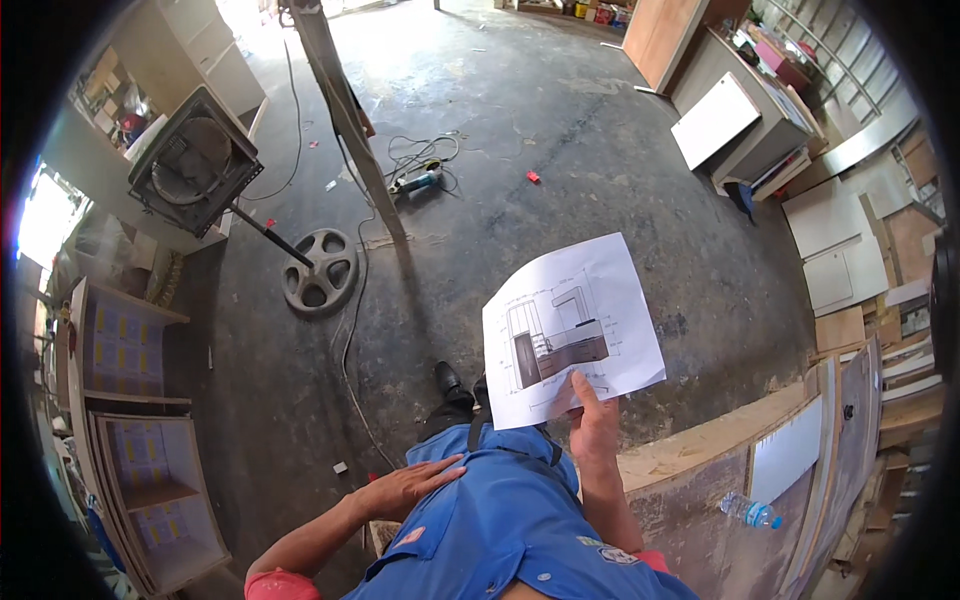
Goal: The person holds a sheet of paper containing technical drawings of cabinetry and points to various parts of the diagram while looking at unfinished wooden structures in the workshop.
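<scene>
Right hand (594,425) pinched the lower edge of the drawing sheet (570,325), which stood just above the thumb, facing up. Left hand (405,487) lay open and flat on the blue shirt (500,520). Judgement: a firmer, steadier pinch would keep the sheet from drooping.

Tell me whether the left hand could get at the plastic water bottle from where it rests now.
Probably not without shifting. The left hand lies flat on the blue shirt, while the water bottle sits far over on the right-side board, beyond the right hand holding the printed drawing; torso and right forearm lie between.
</scene>
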A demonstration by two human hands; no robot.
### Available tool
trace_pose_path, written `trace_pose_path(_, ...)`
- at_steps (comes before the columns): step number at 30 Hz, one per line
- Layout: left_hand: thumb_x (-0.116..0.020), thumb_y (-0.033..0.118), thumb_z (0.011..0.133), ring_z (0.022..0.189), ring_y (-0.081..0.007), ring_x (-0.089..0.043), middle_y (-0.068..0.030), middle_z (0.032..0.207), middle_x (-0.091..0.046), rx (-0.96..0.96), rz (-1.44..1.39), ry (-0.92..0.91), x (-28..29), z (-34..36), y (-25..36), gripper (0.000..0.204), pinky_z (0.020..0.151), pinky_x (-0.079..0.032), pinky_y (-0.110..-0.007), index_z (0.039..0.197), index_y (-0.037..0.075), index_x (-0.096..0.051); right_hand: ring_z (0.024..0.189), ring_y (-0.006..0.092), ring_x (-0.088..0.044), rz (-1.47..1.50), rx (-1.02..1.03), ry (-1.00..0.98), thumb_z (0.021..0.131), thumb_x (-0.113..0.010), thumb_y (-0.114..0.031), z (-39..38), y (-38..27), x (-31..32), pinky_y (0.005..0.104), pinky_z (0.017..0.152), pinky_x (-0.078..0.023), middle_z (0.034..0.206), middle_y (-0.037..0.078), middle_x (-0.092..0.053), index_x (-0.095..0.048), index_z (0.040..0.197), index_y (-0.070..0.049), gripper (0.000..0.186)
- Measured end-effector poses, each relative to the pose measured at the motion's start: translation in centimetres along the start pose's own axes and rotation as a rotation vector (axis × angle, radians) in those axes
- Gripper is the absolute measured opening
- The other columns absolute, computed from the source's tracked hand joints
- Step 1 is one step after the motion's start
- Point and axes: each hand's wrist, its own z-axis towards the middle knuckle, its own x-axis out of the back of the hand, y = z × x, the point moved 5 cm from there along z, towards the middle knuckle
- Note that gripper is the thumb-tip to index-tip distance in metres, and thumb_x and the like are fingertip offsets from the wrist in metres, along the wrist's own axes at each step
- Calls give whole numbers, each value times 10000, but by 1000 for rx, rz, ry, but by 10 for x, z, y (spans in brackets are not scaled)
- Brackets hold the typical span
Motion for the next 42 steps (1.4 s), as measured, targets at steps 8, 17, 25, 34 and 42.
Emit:
trace_pose_path(8, -671, 131, 765, 1368, -343, -349, -204, 1527, -244, -2, 93, -36, -10, -3, -11, 840, 1111, -322, -430, 1486, 106, -241, 1027, 144, -570, -27, -16, -26, 870, -673, -108, 1, 6, 7, 307, 861, -466, 1136, 39, -591, -517, 1244, -61, 408)
trace_pose_path(17, -664, 77, 753, 1368, -341, -349, -209, 1528, -240, 31, 100, -29, -8, -1, -10, 831, 1111, -325, -421, 1474, 83, -250, 1046, 139, -548, -57, -14, -20, 910, -635, -115, -3, 0, 2, 280, 915, -424, 1132, 52, -602, -556, 1204, -4, 324)
trace_pose_path(25, -645, 131, 817, 1359, -378, -351, -255, 1512, -242, 11, 90, -17, -5, 3, -5, 823, 1115, -314, -431, 1500, 113, -185, 1065, 148, -547, -13, 1, -100, 913, -627, -125, 2, -1, 0, 289, 931, -424, 1160, 76, -591, -527, 1231, 10, 359)
trace_pose_path(34, -665, 118, 803, 1353, -350, -367, -183, 1541, -220, 1, 62, 10, -7, 2, -6, 804, 1108, -328, -444, 1481, 108, -234, 1081, 152, -540, 9, -22, -93, 909, -635, -136, -1, 0, -1, 295, 930, -425, 1171, 86, -583, -516, 1242, 13, 384)
trace_pose_path(42, -660, 122, 807, 1374, -343, -334, -185, 1544, -209, 2, 44, 1, -4, 2, -5, 804, 1118, -309, -439, 1484, 99, -227, 1073, 147, -540, -20, -2, -112, 914, -630, -145, -2, -5, -3, 297, 923, -424, 1156, 80, -587, -526, 1229, 10, 367)
